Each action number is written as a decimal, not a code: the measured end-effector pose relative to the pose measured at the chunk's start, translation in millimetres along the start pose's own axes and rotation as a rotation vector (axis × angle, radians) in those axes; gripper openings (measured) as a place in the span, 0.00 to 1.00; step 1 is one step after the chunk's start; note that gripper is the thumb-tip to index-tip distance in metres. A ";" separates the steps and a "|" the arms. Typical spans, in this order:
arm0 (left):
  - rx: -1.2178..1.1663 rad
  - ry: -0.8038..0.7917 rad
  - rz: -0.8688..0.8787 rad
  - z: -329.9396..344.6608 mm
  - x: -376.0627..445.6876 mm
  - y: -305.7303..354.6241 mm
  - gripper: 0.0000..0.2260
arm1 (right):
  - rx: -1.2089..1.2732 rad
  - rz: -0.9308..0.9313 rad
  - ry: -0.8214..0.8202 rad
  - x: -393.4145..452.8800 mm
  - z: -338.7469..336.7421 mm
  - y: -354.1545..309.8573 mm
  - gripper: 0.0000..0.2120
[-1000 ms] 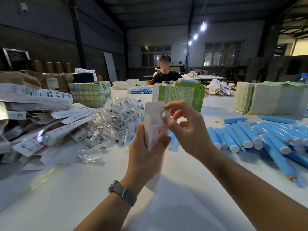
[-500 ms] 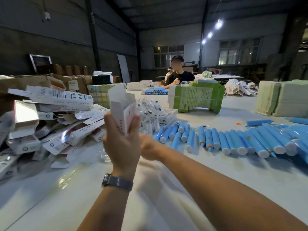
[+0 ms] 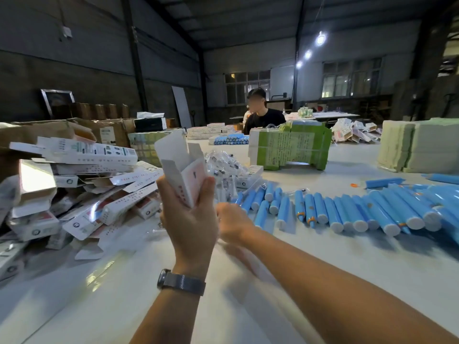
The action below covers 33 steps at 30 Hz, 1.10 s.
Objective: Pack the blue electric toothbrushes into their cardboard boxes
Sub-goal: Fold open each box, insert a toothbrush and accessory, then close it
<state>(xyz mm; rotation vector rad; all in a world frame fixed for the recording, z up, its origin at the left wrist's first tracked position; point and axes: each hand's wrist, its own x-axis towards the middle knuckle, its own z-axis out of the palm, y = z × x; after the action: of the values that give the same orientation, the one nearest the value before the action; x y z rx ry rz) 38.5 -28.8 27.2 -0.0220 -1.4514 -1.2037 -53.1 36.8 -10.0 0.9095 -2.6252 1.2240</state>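
Head view: left hand (image 3: 191,219) grasping open white cardboard box (image 3: 183,170); right hand (image 3: 232,223) reaching twd blue cylindrical plastic toothbrushes (image 3: 320,211), grip can't tell. Next prob: grab one, insert.

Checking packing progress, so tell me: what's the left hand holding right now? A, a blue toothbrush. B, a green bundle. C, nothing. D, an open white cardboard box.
D: the left hand grips an open white cardboard box, flaps up, raised above the table.

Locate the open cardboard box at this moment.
Head view, centre-left: the open box is gripped upright in the left hand, above the table, right of the box pile.
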 end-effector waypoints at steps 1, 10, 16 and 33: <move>-0.044 -0.034 -0.040 3.5 -4.3 0.2 0.18 | 0.004 0.017 0.074 -2.7 -18.1 3.4 0.05; -0.239 -0.405 -0.306 30.0 -56.6 12.1 0.20 | 0.699 0.023 0.575 -73.0 -145.4 6.7 0.10; -0.232 -0.494 -0.286 31.0 -67.1 19.0 0.20 | 0.741 -0.260 0.559 -110.0 -180.2 -29.0 0.11; -0.628 -0.487 -0.417 39.4 -86.0 41.0 0.19 | -0.286 -0.570 0.517 -123.5 -154.0 -56.4 0.07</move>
<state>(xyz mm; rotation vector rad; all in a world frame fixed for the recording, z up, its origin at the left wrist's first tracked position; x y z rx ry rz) 62.1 67.4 -1.8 -0.4914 -1.4638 -2.0704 56.0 179.2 89.6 1.0158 -1.8850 0.7766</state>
